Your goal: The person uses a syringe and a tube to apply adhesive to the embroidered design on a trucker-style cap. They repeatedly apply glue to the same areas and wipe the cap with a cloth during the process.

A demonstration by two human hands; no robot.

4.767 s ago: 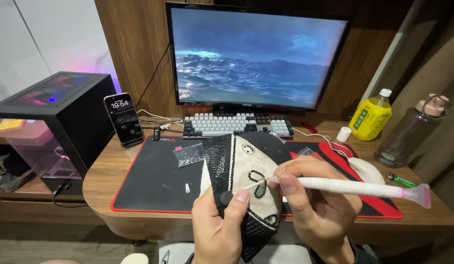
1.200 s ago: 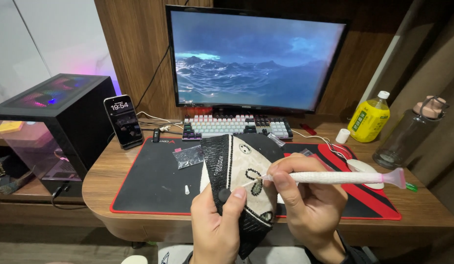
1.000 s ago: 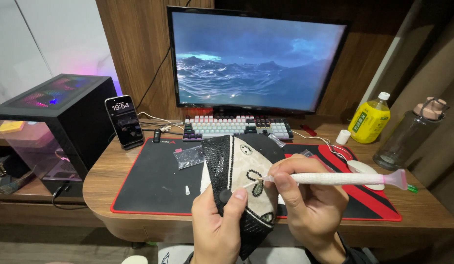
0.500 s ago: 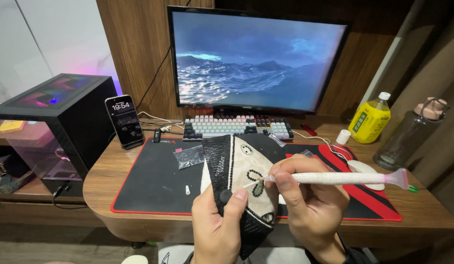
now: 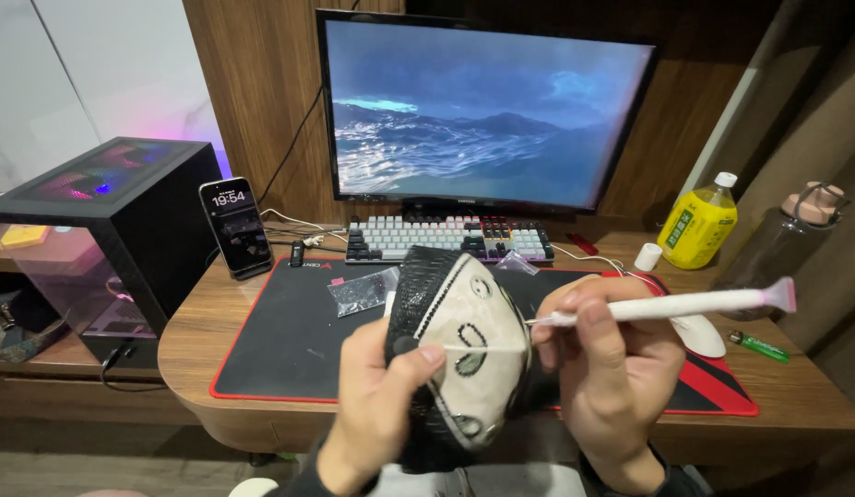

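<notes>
Left hand [image 5: 377, 405] is wrapped tight around the cream-and-black cap [image 5: 464, 354], thumb pressed on its pale panel, fingers [image 5: 418, 354] closed on the black mesh edge. The cap sits upright over the near desk [image 5: 193, 336] edge, at six o'clock from the monitor [image 5: 483, 110]. Right hand [image 5: 607, 368] has its fingers pinched together on the white pen tool [image 5: 667, 306], tip touching the cap's pale face, pink end pointing to three o'clock. Against half a second ago, almost nothing differs: same grip, same cap position, pen lying level. The white mouse [image 5: 699, 333] sits just beyond the right hand.
</notes>
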